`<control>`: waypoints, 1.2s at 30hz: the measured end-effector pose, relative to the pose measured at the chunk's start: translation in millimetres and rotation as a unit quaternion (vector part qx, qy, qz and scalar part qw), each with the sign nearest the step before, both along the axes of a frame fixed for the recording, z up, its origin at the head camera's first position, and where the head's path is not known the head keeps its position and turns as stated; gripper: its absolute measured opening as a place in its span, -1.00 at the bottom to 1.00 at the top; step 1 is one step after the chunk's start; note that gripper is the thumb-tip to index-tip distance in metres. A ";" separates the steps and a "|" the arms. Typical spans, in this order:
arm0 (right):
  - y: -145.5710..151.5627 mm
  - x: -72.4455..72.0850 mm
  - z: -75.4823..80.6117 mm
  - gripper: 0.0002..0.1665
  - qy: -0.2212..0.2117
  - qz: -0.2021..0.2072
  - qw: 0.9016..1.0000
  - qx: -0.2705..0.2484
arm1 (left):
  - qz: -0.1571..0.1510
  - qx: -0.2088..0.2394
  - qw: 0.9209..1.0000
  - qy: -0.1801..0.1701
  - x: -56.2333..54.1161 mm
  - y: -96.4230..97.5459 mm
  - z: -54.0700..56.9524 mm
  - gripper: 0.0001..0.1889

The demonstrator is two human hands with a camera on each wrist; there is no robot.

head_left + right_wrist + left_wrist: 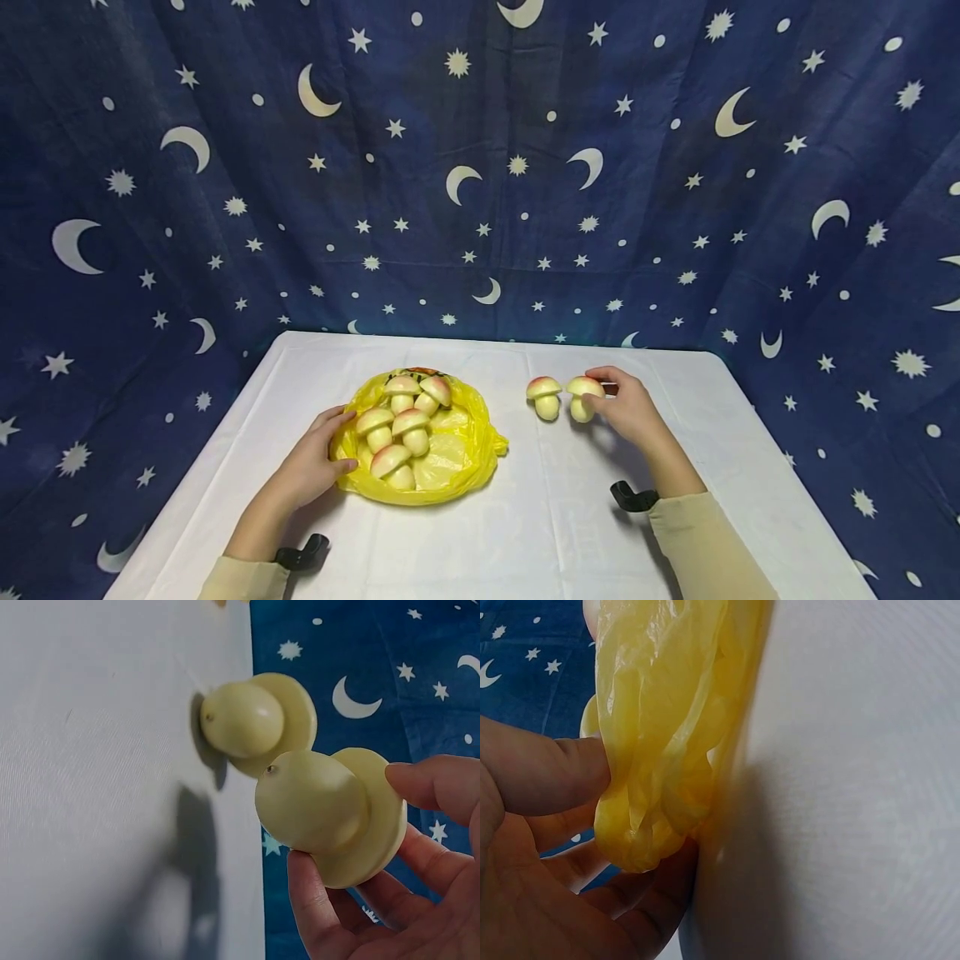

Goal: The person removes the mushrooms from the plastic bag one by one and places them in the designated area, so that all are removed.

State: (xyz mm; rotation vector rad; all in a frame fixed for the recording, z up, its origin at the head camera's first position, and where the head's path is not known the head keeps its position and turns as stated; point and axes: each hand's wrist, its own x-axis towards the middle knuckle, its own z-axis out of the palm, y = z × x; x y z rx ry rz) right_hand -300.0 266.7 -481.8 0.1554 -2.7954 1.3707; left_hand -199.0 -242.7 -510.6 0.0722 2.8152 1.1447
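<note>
- Along the far, left and right sides, a navy-blue curtain (517,192), printed with pale moons, stars, suns and dots.
- In front of that backdrop, the worktop (570,517), covered with a white cloth and marked by faint creases running from near to far.
- Left of centre on the worktop, a yellow plastic bag (450,450), spread wide open, with a crumpled rim, a gathered tuft at the right end and a patch of dark and red print at the far edge.
- At the near left, a beige sleeve (243,581); at the near right, a matching sleeve (708,546).
- At the left edge of the bag, the left hand (318,454), with thumb and fingers bent around the rim, grasping the plastic.
- On the right part of the worktop, the right hand (626,408), with thumb and fingers grasping the cap of the held mushroom (581,396); cannot tell whether lifted or resting.
- Near each wrist, a black fitting: left one (303,553), right one (632,497).
- Inside the bag, mostly in the left half, five mushrooms (412,431) with cream stems and red-blushed caps: two far, two midway, one near.
- Just left of the held mushroom, standing apart from the bag, the loose mushroom (544,396), similarly coloured.
</note>
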 end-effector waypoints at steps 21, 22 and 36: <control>10.3 -15.4 -17.7 -0.38 -0.046 -0.001 0.999 0.023 | 0.000 0.005 1.000 0.001 -1.5 -0.4 -2.7 -0.17; 10.4 -15.5 -18.1 -0.38 -0.046 0.000 0.999 0.021 | 0.001 0.006 1.000 0.000 -1.4 -0.4 -2.7 -0.17; 9.7 -23.4 -24.6 -0.42 -0.038 0.020 0.999 0.009 | 0.003 0.008 1.000 -0.001 -0.4 0.6 -2.2 -0.17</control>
